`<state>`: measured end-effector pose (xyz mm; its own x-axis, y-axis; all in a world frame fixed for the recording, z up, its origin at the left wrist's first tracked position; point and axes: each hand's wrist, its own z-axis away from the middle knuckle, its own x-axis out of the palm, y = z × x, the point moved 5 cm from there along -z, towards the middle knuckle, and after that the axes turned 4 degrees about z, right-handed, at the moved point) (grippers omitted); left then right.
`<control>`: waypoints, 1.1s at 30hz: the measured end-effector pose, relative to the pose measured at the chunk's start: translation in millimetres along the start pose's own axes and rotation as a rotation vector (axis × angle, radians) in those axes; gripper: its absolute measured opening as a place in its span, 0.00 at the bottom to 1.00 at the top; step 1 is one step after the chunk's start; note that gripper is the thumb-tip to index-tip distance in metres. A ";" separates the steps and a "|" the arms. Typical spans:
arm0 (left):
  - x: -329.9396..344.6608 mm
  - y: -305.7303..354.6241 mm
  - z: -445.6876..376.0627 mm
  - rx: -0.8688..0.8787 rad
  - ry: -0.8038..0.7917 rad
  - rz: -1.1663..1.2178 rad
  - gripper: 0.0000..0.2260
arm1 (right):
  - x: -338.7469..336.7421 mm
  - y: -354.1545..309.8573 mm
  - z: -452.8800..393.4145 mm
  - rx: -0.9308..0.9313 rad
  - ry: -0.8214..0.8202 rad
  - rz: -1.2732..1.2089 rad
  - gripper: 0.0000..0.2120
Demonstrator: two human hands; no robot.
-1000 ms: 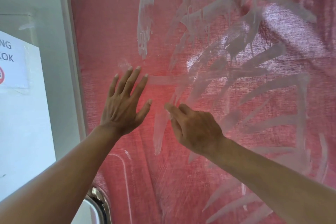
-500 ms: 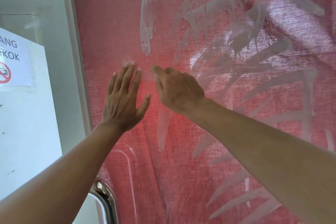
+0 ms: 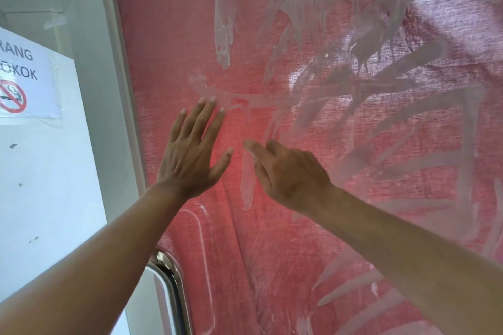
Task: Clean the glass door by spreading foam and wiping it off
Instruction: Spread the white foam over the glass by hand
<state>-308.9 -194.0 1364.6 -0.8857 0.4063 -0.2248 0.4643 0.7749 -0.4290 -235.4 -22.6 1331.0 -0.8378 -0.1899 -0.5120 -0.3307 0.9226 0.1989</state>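
The glass door (image 3: 177,22) fills most of the view, with a red cloth behind the pane. White foam streaks (image 3: 381,117) cover its right and upper part, and one thin vertical streak (image 3: 226,16) runs near the top middle. My left hand (image 3: 193,152) lies flat on the glass with fingers straight and spread, close to the door's left edge. My right hand (image 3: 288,174) is beside it to the right, fingers extended toward the glass at a foam smear (image 3: 246,185). Neither hand holds anything.
A pale door frame (image 3: 119,62) borders the glass on the left. Beyond it is a white wall with a no-smoking sign (image 3: 19,81). A chrome door handle (image 3: 174,294) curves at the lower left, under my left forearm.
My right hand swept up and left across the glass, then came back down and right, leaving a thin curved smear above my left fingertips. My left hand stayed pressed in place.
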 end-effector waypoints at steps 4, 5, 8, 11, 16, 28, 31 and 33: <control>1.0 3.6 10.2 0.001 -0.005 -0.006 0.33 | 21.5 -6.2 24.3 0.031 -0.049 -0.025 0.19; 1.3 4.4 11.6 -0.004 -0.004 -0.004 0.33 | 24.2 -8.5 29.2 0.025 -0.057 -0.029 0.19; 3.6 9.9 12.9 -0.014 -0.005 0.006 0.33 | 19.0 -7.4 36.8 0.024 0.001 -0.033 0.18; 7.9 24.0 7.1 0.026 0.012 0.025 0.31 | 1.3 9.9 37.0 0.090 0.102 -0.059 0.19; 21.0 74.1 -20.4 0.131 0.074 0.128 0.29 | -32.7 64.2 55.5 0.281 0.242 0.016 0.18; 51.6 170.3 -69.2 0.170 0.032 0.189 0.27 | -53.0 146.7 124.6 0.460 0.119 0.020 0.16; 53.7 170.3 -68.9 0.173 0.037 0.173 0.26 | -40.7 140.7 127.1 0.446 0.075 -0.038 0.16; 53.3 169.8 -68.8 0.178 0.040 0.165 0.25 | -33.4 135.4 126.1 0.437 0.049 -0.071 0.16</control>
<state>-277.3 -7.5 1340.0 -0.7956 0.5418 -0.2709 0.5919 0.6004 -0.5377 -197.4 151.0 1269.6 -0.8426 -0.2643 -0.4693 -0.1824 0.9599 -0.2130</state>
